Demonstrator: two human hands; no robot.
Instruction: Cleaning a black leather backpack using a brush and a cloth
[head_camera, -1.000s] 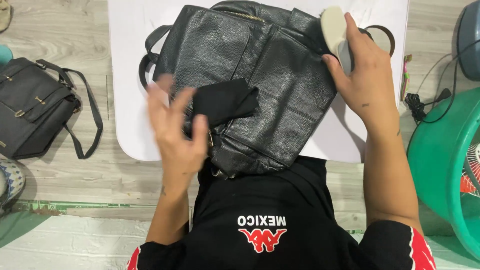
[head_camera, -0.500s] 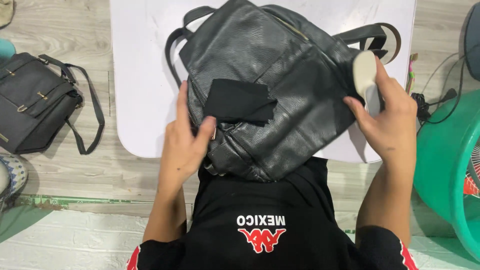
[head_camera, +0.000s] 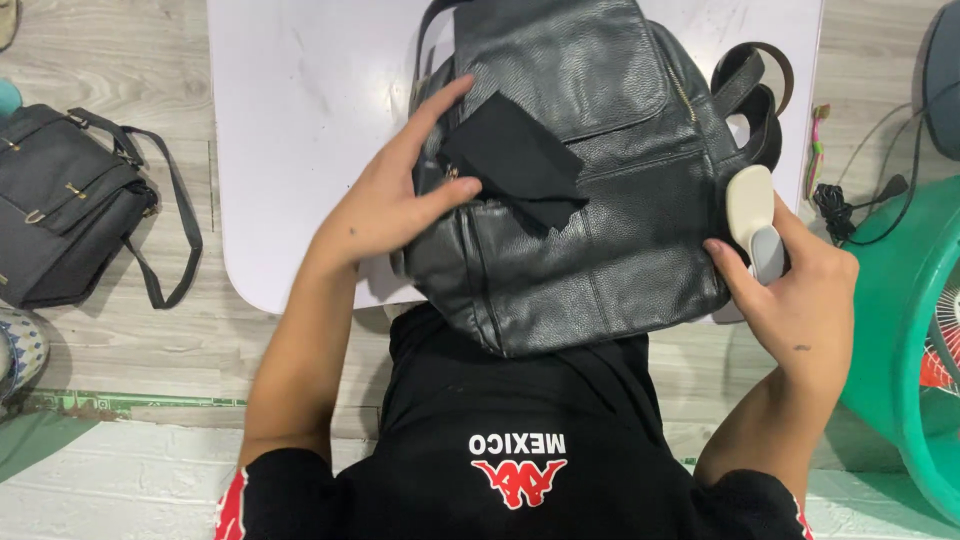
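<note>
Right hand (head_camera: 800, 300) grips cream bottle (head_camera: 752, 215), seemingly upright.

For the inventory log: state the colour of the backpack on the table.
Black backpack, pebbled leather; head view.

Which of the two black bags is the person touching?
The black leather backpack on the white table, with the left hand on it. The black satchel lies apart on the floor, untouched.

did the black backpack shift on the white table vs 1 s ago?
Yes. The black backpack has turned on the white table: its strap end swung from the table's left side to its right edge.
</note>
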